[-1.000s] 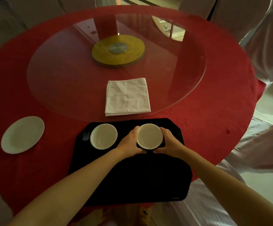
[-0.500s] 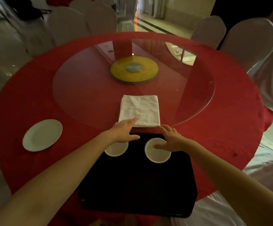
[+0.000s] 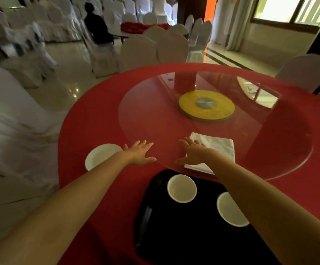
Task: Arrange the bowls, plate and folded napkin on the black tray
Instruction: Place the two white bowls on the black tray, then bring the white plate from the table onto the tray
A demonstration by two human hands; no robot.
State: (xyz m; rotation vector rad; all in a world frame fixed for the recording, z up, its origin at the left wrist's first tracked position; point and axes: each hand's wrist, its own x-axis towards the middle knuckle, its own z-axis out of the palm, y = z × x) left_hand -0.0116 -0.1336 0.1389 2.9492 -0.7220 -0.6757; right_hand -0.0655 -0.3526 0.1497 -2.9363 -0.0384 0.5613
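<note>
Left hand (image 3: 139,154) spread flat, fingers splayed, holding nothing, hovering over the red cloth (image 3: 90,115) just right of the white plate (image 3: 100,156) and at the near edge of the glass turntable (image 3: 151,111). Right hand (image 3: 192,153) likewise open and empty, palm down, fingers reaching onto the near left corner of the folded napkin (image 3: 218,148); cannot tell whether actually pressing on it. Napkin lying on the glass, just beyond the far edge of the black tray (image 3: 174,245). Already on the tray, toward its far end: two white bowls, one (image 3: 181,188) at the left, the other (image 3: 229,209) to its right and partly hidden by the right forearm. Plate well off to the left of the tray, on the cloth. Likely step in hand: fetching the remaining pieces, plate with the left, napkin with the right. Best to slide fingertips under the plate rim from the side nearest, since a flat plate on cloth gives little to pinch. Better to pinch the napkin across all its layers at the near edge so the fold stays together while lifting. Worth keeping the right forearm high over the bowls on the way back. Plenty of bare tray nearer the body for both pieces.
</note>
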